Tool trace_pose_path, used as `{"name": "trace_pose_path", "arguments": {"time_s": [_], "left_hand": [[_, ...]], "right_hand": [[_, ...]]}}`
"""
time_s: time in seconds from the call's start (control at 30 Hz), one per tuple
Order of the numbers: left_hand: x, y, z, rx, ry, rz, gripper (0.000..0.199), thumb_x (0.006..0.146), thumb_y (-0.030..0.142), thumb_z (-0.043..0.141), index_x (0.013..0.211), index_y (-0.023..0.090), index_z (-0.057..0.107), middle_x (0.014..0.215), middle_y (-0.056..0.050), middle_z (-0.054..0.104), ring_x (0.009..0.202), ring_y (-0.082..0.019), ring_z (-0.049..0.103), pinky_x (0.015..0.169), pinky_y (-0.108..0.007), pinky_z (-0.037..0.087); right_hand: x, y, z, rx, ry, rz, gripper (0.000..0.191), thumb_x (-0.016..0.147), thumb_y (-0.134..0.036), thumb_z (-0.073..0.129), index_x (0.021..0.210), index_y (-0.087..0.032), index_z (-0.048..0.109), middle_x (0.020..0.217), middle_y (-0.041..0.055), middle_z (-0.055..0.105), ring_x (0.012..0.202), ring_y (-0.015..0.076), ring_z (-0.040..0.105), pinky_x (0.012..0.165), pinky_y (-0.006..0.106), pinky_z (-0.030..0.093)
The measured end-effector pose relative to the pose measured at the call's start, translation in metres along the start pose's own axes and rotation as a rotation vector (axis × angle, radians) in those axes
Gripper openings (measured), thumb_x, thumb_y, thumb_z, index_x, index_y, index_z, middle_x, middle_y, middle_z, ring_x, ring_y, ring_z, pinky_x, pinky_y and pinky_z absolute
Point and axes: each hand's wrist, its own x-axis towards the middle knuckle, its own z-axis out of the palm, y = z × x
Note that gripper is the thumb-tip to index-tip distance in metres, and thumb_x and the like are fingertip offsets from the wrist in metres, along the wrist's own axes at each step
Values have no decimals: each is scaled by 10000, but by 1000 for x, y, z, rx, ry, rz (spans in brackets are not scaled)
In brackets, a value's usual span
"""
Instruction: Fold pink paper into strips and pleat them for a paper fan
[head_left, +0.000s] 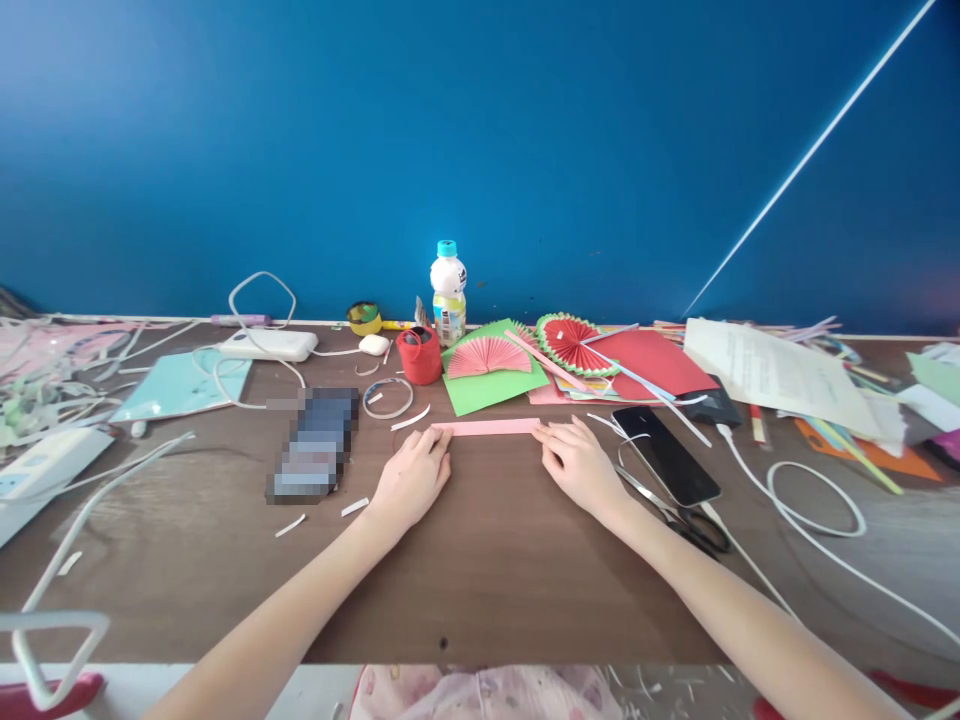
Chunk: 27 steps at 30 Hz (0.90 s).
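Note:
A narrow strip of pink paper [491,427] lies crosswise on the brown table. At its left end, my left hand [412,473] has its bent fingers pressed on the strip. My right hand [579,462] grips the opposite end, thumb and fingers close together. Just behind the strip, a pink pleated paper fan [491,357] rests on a green sheet [472,402]. A round red pleated fan with a green edge [566,342] sits to the right of that. Scissors with black handles [701,528] are beside my right forearm, partly under a black phone [666,455].
A bottle with a teal cap [448,290] stands by the blue wall, near a red round container [420,357] and a tape roll [365,318]. Left are a blurred phone [315,445], a power bank [270,345] and a power strip [49,475]. White cables [817,540] and paper scraps spread about.

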Motion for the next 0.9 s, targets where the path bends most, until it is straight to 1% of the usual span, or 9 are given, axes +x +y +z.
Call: {"name": "trace_pose_path", "arguments": {"time_s": [0.07,0.2,0.37,0.47,0.57,0.7,0.77,0.9], "left_hand": [[-2,-3,1,7,-2,-10,374,870,195,368,1214,150,507,1153,-95,565,993,-217,540,835,-329,488],[-4,-4,2,-18,18,1,380,872,221,381,1223,140,502,1181,-112,557,1058,-236,529,912,-354,457],[-6,-6,1,-66,12,43,396,889,268,353,1240,138,485,1195,-123,555,1058,-221,545,931,-358,444],[-7,-6,1,-52,18,54,410,882,305,386,1239,130,483,1205,-133,550,1053,-237,546,923,-374,435],[-7,-3,-2,-25,12,57,423,878,326,403,1251,139,476,1190,-129,551,1055,-242,538,910,-376,430],[-2,2,-8,1,12,59,397,879,328,404,1233,179,508,1123,-116,566,994,-236,555,874,-380,436],[-1,4,-10,4,7,46,381,879,329,405,1210,188,532,1088,-113,571,953,-232,562,857,-382,436],[0,5,-9,4,-1,48,381,881,334,399,1207,191,533,1090,-112,567,953,-232,549,855,-375,425]], "right_hand": [[-1,0,-2,0,10,4,332,831,-109,408,1029,-161,669,1037,63,688,971,211,603,992,444,354],[-3,0,-6,26,26,8,335,834,-105,401,1032,-172,663,1023,69,690,962,207,591,880,391,403],[-1,-3,-6,36,-3,4,330,829,-98,391,1012,-155,660,977,73,688,922,208,579,832,360,396],[1,-4,-6,8,-5,-8,319,827,-102,394,992,-154,661,955,83,683,910,220,563,800,355,391],[4,-6,-6,-38,-38,3,284,830,-122,407,955,-141,661,895,98,673,886,232,546,765,358,376],[13,-13,-6,-56,-78,34,259,856,-159,400,834,-152,658,860,115,648,877,250,519,743,368,351],[19,-18,-5,-34,-96,42,253,869,-173,396,827,-156,645,881,118,633,872,250,515,739,363,355],[38,-31,1,67,-160,51,191,883,-204,426,830,-177,607,888,81,606,845,200,540,722,299,387]]}}
